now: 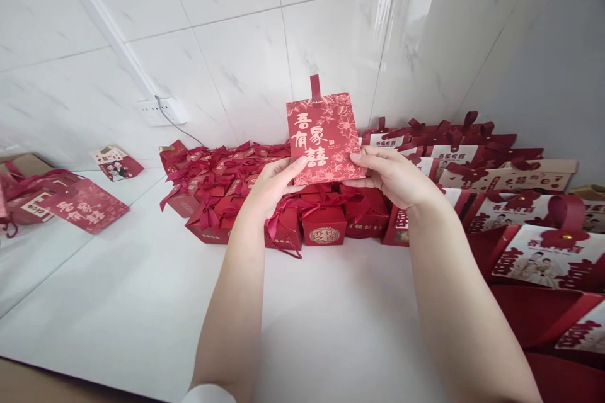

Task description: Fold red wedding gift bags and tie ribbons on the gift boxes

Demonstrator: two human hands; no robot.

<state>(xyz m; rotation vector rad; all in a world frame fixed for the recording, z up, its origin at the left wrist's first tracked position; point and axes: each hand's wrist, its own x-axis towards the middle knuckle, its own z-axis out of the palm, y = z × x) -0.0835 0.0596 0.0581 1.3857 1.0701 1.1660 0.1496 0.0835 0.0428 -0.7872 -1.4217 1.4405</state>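
Both my hands hold up a flat red gift bag (326,132) with pale flower print, white Chinese characters and a ribbon tab at its top. My left hand (278,179) grips its lower left corner, thumb on the front. At the lower right corner my right hand (387,173) pinches it the same way; the fingers behind are partly hidden. Below and behind the bag sit rows of small red gift boxes (324,227) tied with ribbon bows. A similar flat red bag (89,204) lies on the white table (155,315) at the left.
Rows of red and white gift bags (536,258) with ribbon handles fill the right side. A small printed bag (117,162) stands at the back left, near a power socket (161,112) with a grey cable. Behind everything rises a tiled wall (236,63).
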